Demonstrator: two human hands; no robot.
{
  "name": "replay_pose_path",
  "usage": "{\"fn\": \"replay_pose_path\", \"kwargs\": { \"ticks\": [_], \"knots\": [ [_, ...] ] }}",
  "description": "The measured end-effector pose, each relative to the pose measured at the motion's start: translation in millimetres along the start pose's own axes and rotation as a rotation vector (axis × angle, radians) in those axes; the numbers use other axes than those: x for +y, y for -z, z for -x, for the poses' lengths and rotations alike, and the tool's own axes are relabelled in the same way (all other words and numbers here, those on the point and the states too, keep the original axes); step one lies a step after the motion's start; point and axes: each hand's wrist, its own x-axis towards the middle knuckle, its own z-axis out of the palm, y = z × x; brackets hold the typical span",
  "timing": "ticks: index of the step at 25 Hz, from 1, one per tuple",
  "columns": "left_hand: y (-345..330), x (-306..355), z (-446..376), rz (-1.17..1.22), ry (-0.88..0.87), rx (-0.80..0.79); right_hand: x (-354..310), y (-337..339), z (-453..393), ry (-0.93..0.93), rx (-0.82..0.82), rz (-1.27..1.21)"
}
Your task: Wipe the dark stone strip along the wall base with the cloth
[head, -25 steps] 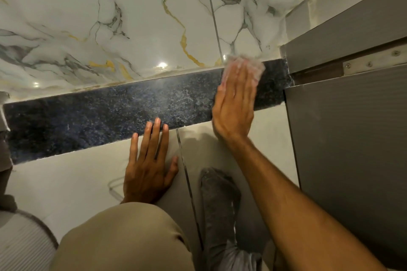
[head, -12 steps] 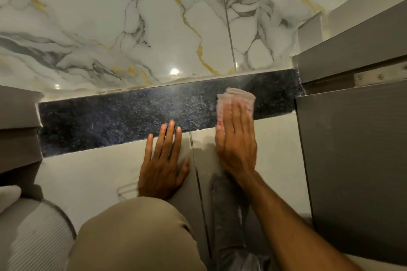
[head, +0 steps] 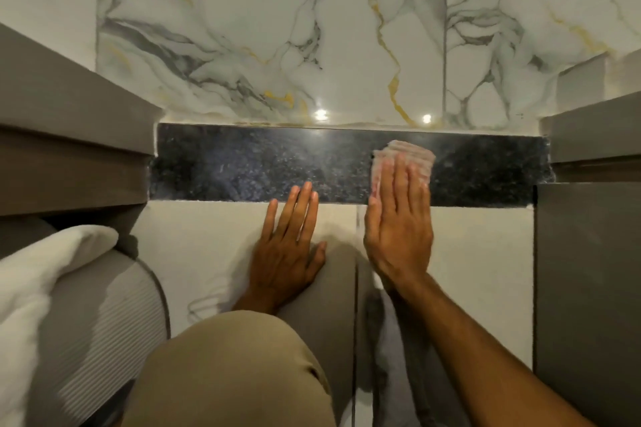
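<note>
A dark speckled stone strip (head: 263, 166) runs along the base of the marble wall, between two grey cabinets. A pale pinkish folded cloth (head: 409, 154) is pressed flat against the right part of the strip by my right hand (head: 399, 229), fingers stretched out over it. My left hand (head: 288, 246) lies flat on the light floor tile just below the strip, fingers apart, fingertips reaching the strip's lower edge. It holds nothing.
Grey cabinet fronts stand at the left (head: 69, 149) and right (head: 589, 270). A ribbed grey round object (head: 104, 322) with white fabric (head: 38, 274) on it sits at the lower left. My bent knee in beige trousers (head: 229, 371) fills the lower middle.
My right hand has slid the cloth down from the strip's top edge and a little left along the strip. The view has shifted right, showing the left cabinet. The left hand has stayed planted.
</note>
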Motion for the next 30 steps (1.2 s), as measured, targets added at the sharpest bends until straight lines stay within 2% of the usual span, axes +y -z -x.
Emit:
{"fn": "replay_pose_path", "kwargs": {
  "ticks": [2,3,6,8,10,12,13,14,16,18,20,22,24,25,26,28,30],
  "knots": [
    [1,-15,15,-0.023,0.051,0.001,-25,1,-22,-0.092,0.034,-0.028],
    [-1,-21,24,-0.039,0.081,0.002,-44,-1,-34,-0.055,0.03,-0.039],
    [-5,-26,42,-0.047,0.174,0.0,-83,-15,-30,0.301,-0.027,-0.06],
    [-5,-30,54,-0.044,0.226,0.008,-73,-12,-8,0.458,-0.049,-0.017],
    [-3,-32,66,-0.034,0.273,0.006,-59,-6,-7,0.411,-0.052,-0.01],
    [-4,-35,74,-0.041,0.321,0.005,-84,-3,-31,0.23,-0.037,-0.022],
    [-5,-36,75,-0.047,0.34,0.006,-108,-4,-43,0.196,-0.024,-0.034],
    [-7,-36,77,-0.056,0.358,0.012,-133,-9,-49,0.241,-0.04,-0.046],
    [-8,-39,83,-0.065,0.396,0.019,-167,-19,-44,0.501,-0.084,-0.06],
    [-6,-37,89,-0.07,0.396,0.013,-149,-19,-29,0.728,-0.104,-0.016],
    [-1,-38,100,-0.106,0.421,-0.009,-116,-15,-27,0.814,-0.116,-0.007],
    [1,-38,104,-0.112,0.454,-0.016,-117,-11,-45,0.688,-0.083,-0.012],
    [-2,-38,106,-0.117,0.47,0.0,-161,-13,-61,0.501,-0.03,-0.047],
    [-4,-39,108,-0.117,0.493,0.011,-184,-17,-62,0.513,-0.049,-0.039],
    [-6,-40,110,-0.112,0.525,0.026,-198,-21,-57,0.615,-0.078,-0.018],
    [-8,-44,118,-0.103,0.587,0.041,-186,-26,-38,0.919,-0.127,0.033],
    [-10,-49,128,-0.093,0.595,0.033,-138,-18,-27,1.009,-0.164,0.036]
  ]
}}
